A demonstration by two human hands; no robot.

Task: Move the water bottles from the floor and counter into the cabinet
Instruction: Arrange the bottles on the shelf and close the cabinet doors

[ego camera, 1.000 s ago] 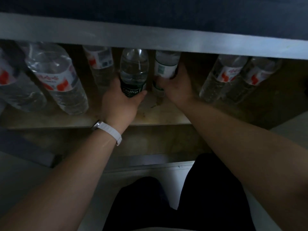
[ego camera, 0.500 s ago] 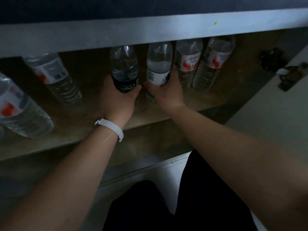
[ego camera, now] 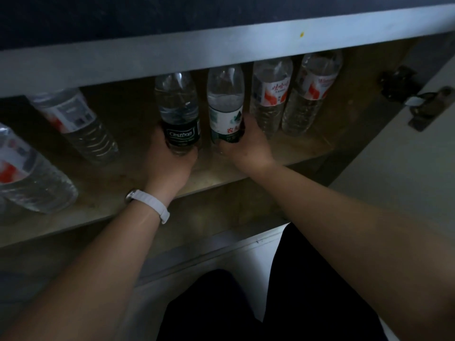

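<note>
Six clear plastic water bottles stand on the worn, brownish wooden cabinet shelf [ego camera: 221, 173], its surface scuffed and dull in the dim light, under a pale grey cabinet rail [ego camera: 172, 55]. The black-labelled bottle [ego camera: 178, 112] is smooth and rounded at the shoulder, with a dark band of white lettering low on its body; the left hand [ego camera: 170, 166] wraps that lower part from the front, fingers curled shut around it, wrist straight, a white watch strap [ego camera: 152, 205] across the forearm. Just beside it at 3 o'clock, nearly touching, stands the green-and-white-labelled bottle [ego camera: 225, 104], gripped low by the right hand [ego camera: 246, 146], whose fingers close round its right side while the arm reaches in from 4 o'clock. Further toward 3 o'clock, two ribbed red-and-white-labelled bottles [ego camera: 270, 94] stand close together; the nearer one is just beside the right hand's knuckles. At 9 o'clock, well apart from the left hand, two more ribbed bottles [ego camera: 76, 126] appear tilted by the wide lens. A dark metal hinge [ego camera: 398, 84] sits at 2 o'clock on the pale cabinet door [ego camera: 406, 180].
</note>
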